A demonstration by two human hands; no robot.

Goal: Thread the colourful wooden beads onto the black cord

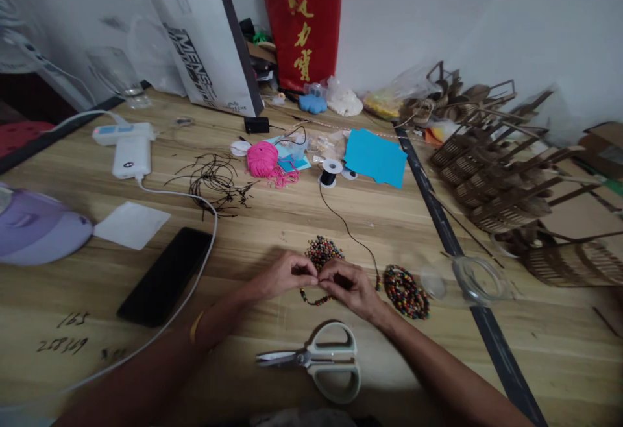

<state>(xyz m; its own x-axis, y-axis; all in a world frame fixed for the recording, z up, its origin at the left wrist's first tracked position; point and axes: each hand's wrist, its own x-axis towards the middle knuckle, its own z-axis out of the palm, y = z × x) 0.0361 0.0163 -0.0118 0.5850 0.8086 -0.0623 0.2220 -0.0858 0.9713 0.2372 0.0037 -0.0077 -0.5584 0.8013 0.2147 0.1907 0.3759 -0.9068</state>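
Note:
My left hand [288, 274] and my right hand [351, 287] meet at their fingertips above the table, both closed in a pinch. A cord of small colourful strung beads [316, 301] curves below them and leads up under my left fingers, which pinch it. Whatever lies between my right fingertips is too small to make out. Just behind the hands is a heap of loose multicoloured beads [322, 250]. Black cord [346, 220] runs from a spool [331, 172] to a few beads beside my right wrist. A coil of strung beads [407, 292] lies further right.
Scissors [311, 359] with pale handles lie open nearest me. To the left are a black phone [166, 276], a white cable, and cut black cords [214, 183]. Pink yarn [263, 159] and blue sheets [377, 156] sit behind; woven baskets [491, 183] crowd the right.

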